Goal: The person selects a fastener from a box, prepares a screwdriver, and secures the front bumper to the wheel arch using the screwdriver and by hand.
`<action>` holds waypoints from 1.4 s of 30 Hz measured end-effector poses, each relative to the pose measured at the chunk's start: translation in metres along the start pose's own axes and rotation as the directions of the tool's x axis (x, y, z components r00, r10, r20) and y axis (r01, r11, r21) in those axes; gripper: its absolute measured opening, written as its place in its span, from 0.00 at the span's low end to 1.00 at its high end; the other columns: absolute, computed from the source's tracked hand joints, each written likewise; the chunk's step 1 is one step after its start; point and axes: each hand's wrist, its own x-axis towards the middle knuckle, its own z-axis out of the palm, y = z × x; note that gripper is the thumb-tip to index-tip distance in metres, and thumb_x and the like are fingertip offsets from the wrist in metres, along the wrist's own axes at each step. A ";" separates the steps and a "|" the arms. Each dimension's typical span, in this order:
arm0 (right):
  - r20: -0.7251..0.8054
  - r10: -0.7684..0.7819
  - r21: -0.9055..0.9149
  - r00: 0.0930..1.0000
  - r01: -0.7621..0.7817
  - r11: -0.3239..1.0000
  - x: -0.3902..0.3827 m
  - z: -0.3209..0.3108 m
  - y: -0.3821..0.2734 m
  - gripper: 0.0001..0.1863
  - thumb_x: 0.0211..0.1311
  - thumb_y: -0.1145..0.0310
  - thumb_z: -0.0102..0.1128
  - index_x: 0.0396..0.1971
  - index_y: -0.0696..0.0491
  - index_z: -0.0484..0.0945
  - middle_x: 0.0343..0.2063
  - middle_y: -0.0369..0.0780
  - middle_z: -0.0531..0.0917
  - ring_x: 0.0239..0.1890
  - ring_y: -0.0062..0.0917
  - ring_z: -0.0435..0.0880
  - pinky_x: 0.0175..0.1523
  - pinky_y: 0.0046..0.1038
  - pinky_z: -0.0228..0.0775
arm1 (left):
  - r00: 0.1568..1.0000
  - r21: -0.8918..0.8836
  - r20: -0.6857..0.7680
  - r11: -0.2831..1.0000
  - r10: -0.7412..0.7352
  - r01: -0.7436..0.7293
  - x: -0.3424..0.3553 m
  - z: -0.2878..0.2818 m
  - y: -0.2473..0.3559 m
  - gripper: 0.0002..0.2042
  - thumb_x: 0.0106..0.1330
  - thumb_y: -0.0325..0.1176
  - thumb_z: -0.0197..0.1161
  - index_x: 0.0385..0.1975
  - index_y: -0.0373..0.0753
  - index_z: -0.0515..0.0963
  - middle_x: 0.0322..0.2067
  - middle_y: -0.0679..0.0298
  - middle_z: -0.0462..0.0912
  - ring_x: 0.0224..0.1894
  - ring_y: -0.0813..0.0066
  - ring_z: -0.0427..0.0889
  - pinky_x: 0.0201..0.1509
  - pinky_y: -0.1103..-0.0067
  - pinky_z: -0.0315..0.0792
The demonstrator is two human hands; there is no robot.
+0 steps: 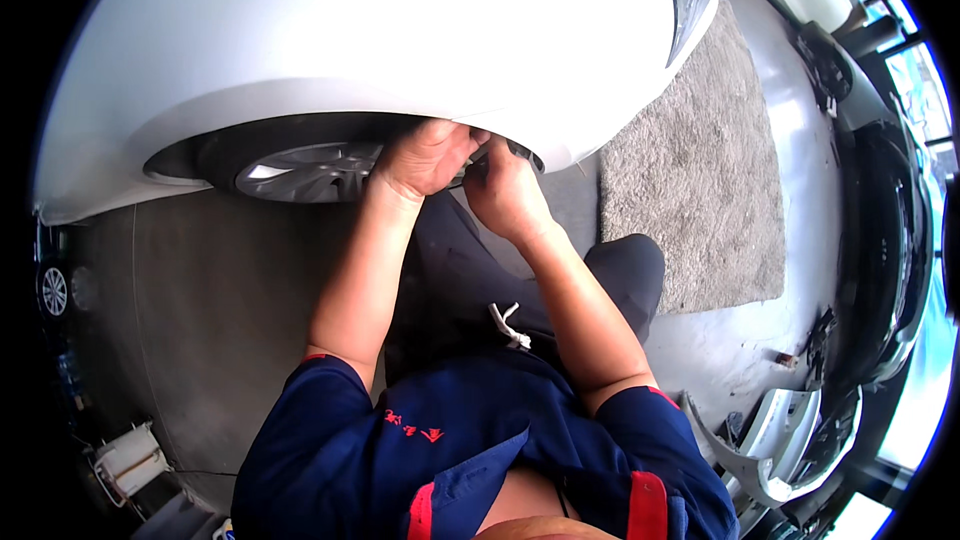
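A white car fender (400, 30) arches over a wheel with a silver alloy rim (320, 170) and dark tyre (225, 155). At the front part of the wheel arch, my left hand (428, 158) is closed, its fingers pressed together against the fender's lower lip. Right beside it, my right hand (505, 190) is curled with its fingertips up at the same edge. What the two hands pinch between them is too small and too covered to make out. A dark piece of the arch's inside (521, 151) shows just right of my right hand.
A grey shaggy rug (695, 170) lies on the floor to the right. Beyond it stand a black car bumper (885, 250) and other body parts, with white trim pieces (785, 440) at lower right. A white box-like item (130, 460) is at lower left. My knee (628, 265) is close beneath the fender.
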 end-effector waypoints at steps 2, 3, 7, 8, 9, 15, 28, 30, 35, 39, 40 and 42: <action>-0.003 -0.023 0.001 1.000 0.023 1.000 -0.001 0.001 0.002 0.26 0.55 0.75 0.55 0.56 0.58 0.64 0.32 0.60 0.82 0.39 0.59 0.81 0.44 0.52 0.74 | 0.998 0.005 0.058 1.000 0.010 -0.010 0.000 -0.003 0.001 0.10 0.73 0.39 0.58 0.47 0.43 0.77 0.41 0.70 0.79 0.41 0.79 0.74 0.44 0.78 0.70; -0.010 -0.037 0.008 0.999 0.037 0.999 0.000 0.002 0.005 0.25 0.55 0.75 0.55 0.55 0.58 0.64 0.33 0.60 0.82 0.40 0.59 0.81 0.46 0.51 0.74 | 0.993 0.011 0.115 1.000 0.009 -0.010 0.001 -0.003 0.001 0.10 0.73 0.39 0.58 0.45 0.42 0.78 0.38 0.69 0.80 0.38 0.78 0.76 0.40 0.79 0.71; 0.040 -0.056 0.008 0.998 0.056 0.998 0.002 -0.003 0.008 0.24 0.55 0.75 0.55 0.55 0.59 0.66 0.36 0.61 0.82 0.44 0.58 0.81 0.48 0.50 0.74 | 0.985 -0.024 0.166 0.999 -0.042 0.047 0.005 -0.003 0.003 0.10 0.73 0.40 0.59 0.43 0.41 0.78 0.32 0.66 0.80 0.33 0.78 0.77 0.34 0.79 0.71; 0.043 -0.040 -0.008 0.998 0.040 0.999 0.000 -0.003 0.006 0.23 0.55 0.75 0.55 0.53 0.60 0.68 0.36 0.61 0.82 0.45 0.57 0.81 0.49 0.49 0.74 | 0.982 -0.080 0.183 0.995 -0.049 0.064 0.005 -0.007 -0.001 0.10 0.73 0.40 0.59 0.43 0.40 0.78 0.32 0.66 0.80 0.33 0.78 0.77 0.33 0.79 0.71; 0.042 -0.022 -0.023 0.999 0.022 0.999 -0.001 -0.003 0.005 0.22 0.55 0.75 0.56 0.52 0.60 0.69 0.36 0.61 0.82 0.45 0.57 0.81 0.50 0.48 0.75 | 0.977 -0.135 0.203 0.987 -0.057 0.086 0.005 -0.009 -0.004 0.11 0.73 0.40 0.59 0.43 0.40 0.78 0.31 0.66 0.80 0.33 0.79 0.78 0.31 0.79 0.71; 0.009 -0.074 0.019 0.997 0.074 0.997 0.002 0.004 0.012 0.14 0.55 0.75 0.57 0.43 0.59 0.77 0.36 0.58 0.83 0.45 0.54 0.82 0.49 0.46 0.76 | 0.962 -0.258 0.255 0.952 -0.094 0.162 0.015 -0.019 -0.017 0.11 0.73 0.41 0.59 0.41 0.39 0.77 0.30 0.66 0.79 0.31 0.79 0.75 0.33 0.80 0.69; -0.011 -0.080 0.028 0.997 0.080 0.996 0.006 0.011 0.019 0.13 0.55 0.75 0.60 0.42 0.58 0.77 0.36 0.55 0.84 0.45 0.52 0.83 0.48 0.43 0.77 | 0.974 -0.185 0.198 0.972 -0.110 0.147 0.012 -0.016 -0.010 0.10 0.74 0.41 0.58 0.41 0.41 0.77 0.31 0.68 0.77 0.33 0.82 0.74 0.34 0.81 0.69; -0.064 -0.187 0.064 0.980 0.191 0.980 0.006 0.011 0.021 0.14 0.56 0.75 0.60 0.44 0.57 0.77 0.37 0.55 0.84 0.46 0.51 0.83 0.50 0.42 0.77 | 0.971 -0.228 0.209 0.960 -0.114 0.162 0.011 -0.016 -0.012 0.09 0.74 0.40 0.58 0.42 0.41 0.76 0.32 0.69 0.76 0.33 0.82 0.73 0.33 0.82 0.68; -0.044 -0.137 0.053 0.990 0.139 0.989 0.005 0.007 0.015 0.17 0.56 0.77 0.59 0.48 0.56 0.75 0.39 0.56 0.84 0.48 0.51 0.83 0.52 0.41 0.77 | 0.972 -0.286 0.216 0.946 -0.093 0.154 0.009 -0.009 -0.012 0.09 0.74 0.39 0.58 0.45 0.42 0.75 0.33 0.72 0.75 0.32 0.84 0.70 0.32 0.85 0.66; -0.019 -0.137 0.053 0.990 0.137 0.989 0.003 0.005 0.018 0.21 0.56 0.77 0.61 0.51 0.53 0.72 0.41 0.55 0.84 0.49 0.51 0.83 0.53 0.40 0.76 | 0.993 -0.262 0.119 0.964 -0.010 0.041 0.006 0.005 -0.009 0.09 0.73 0.38 0.58 0.46 0.42 0.74 0.34 0.72 0.74 0.32 0.85 0.69 0.31 0.86 0.65; -0.020 -0.135 0.054 0.991 0.136 0.989 0.003 0.005 0.018 0.21 0.56 0.77 0.61 0.51 0.53 0.72 0.41 0.55 0.84 0.49 0.51 0.83 0.53 0.40 0.76 | 0.998 -0.248 0.069 0.969 0.003 0.014 0.006 0.007 -0.009 0.09 0.73 0.37 0.58 0.46 0.42 0.74 0.34 0.73 0.74 0.32 0.85 0.68 0.31 0.86 0.65; 0.030 -0.096 0.079 0.995 0.093 0.992 0.002 0.001 0.017 0.21 0.56 0.78 0.62 0.51 0.52 0.71 0.42 0.54 0.84 0.50 0.52 0.82 0.52 0.40 0.76 | 0.995 -0.256 0.092 0.967 0.025 -0.001 0.007 0.002 -0.012 0.09 0.73 0.38 0.58 0.46 0.42 0.74 0.34 0.72 0.74 0.31 0.85 0.67 0.31 0.86 0.64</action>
